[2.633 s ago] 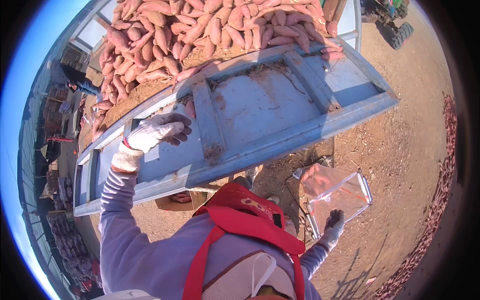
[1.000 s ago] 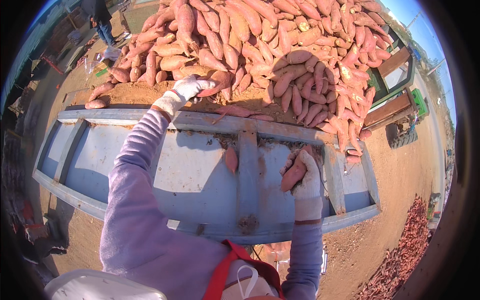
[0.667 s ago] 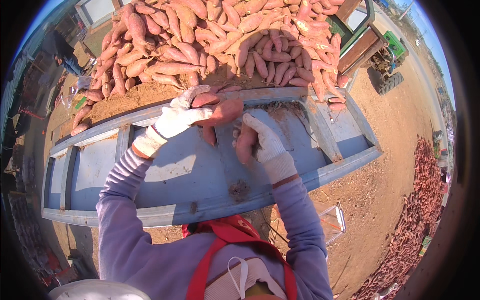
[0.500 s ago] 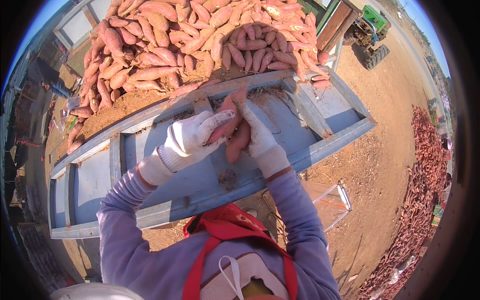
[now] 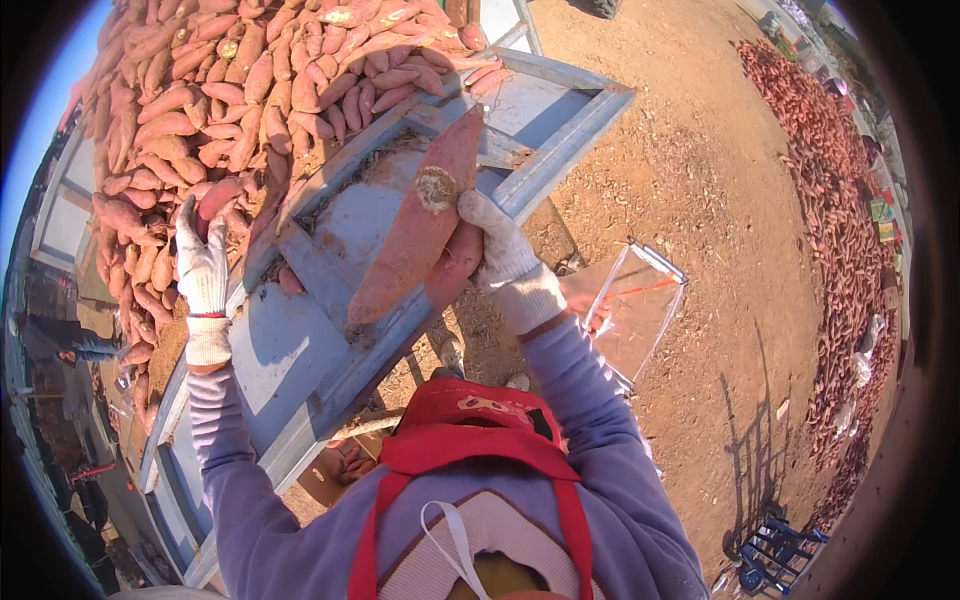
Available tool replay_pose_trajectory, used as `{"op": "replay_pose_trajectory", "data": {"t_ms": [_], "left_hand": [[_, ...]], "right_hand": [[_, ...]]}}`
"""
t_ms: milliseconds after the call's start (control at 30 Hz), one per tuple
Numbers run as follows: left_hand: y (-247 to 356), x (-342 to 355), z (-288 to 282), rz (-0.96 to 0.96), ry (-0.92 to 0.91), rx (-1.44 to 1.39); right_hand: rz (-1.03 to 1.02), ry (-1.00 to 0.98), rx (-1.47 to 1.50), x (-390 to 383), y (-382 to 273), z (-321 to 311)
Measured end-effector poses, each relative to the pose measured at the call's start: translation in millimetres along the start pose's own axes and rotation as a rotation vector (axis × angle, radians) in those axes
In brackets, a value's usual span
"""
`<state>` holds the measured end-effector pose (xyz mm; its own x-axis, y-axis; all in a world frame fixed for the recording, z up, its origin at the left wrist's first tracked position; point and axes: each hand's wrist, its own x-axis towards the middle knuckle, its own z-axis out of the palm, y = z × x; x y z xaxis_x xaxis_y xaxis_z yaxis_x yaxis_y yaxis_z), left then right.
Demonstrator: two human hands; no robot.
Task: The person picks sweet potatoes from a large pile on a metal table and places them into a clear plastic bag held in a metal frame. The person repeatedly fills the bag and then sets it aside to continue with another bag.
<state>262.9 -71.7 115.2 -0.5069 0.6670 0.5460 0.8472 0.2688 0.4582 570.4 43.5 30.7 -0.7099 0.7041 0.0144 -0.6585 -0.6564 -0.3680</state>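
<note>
My right hand (image 5: 505,250), in a soiled white knit glove, grips sweet potatoes over the metal panel. A long large sweet potato (image 5: 415,235) with a pale, rough patch lies uppermost there. A second, rounder sweet potato (image 5: 455,262) shows partly behind it, against my fingers. At the near edge of the heap, my left hand (image 5: 203,262), gloved the same way, has its thumb and fingers around a reddish sweet potato (image 5: 217,203). The big heap of sweet potatoes (image 5: 240,90) spreads beyond both hands at the upper left.
A framed blue-grey metal panel (image 5: 330,210) slants between me and the heap. Below its right side sits a clear-sided box (image 5: 635,300). A long row of sweet potatoes (image 5: 830,250) lies on the ground at right, and a blue cart (image 5: 780,555) stands lower right.
My hands have parted: the left has reached left to the heap, while the right still holds sweet potatoes. The view has turned right, and the large pale-patched sweet potato now shows clearly.
</note>
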Motion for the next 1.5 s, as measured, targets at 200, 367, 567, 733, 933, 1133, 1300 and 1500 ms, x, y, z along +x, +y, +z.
{"op": "replay_pose_trajectory", "data": {"t_ms": [200,367,567,733,933,1133,1300,1500], "left_hand": [[100,-60,51,-0.081,-1.138,-0.747],[218,-144,134,0.104,-1.524,-0.493],[271,-219,249,-0.147,-2.003,-0.674],[301,-343,401,-0.176,-1.801,-0.563],[280,-427,468,0.410,-1.684,0.196],[220,-366,347,-0.196,-1.674,-0.518],[209,-283,213,-0.380,-1.596,-0.612],[197,-193,69,-0.342,-1.321,-0.632]], "right_hand": [[-0.090,0.277,-0.219,-77,-4,-19],[-0.255,0.553,-0.100,-181,-12,-61],[-0.371,1.077,0.160,-357,20,-130],[-0.596,1.394,0.416,-449,67,-132],[-0.654,1.446,0.423,-447,66,-142],[-0.459,1.159,0.370,-387,5,-182],[-0.359,1.137,-0.049,-335,-52,-257],[-0.018,1.494,-0.388,-283,-101,-311]]}}
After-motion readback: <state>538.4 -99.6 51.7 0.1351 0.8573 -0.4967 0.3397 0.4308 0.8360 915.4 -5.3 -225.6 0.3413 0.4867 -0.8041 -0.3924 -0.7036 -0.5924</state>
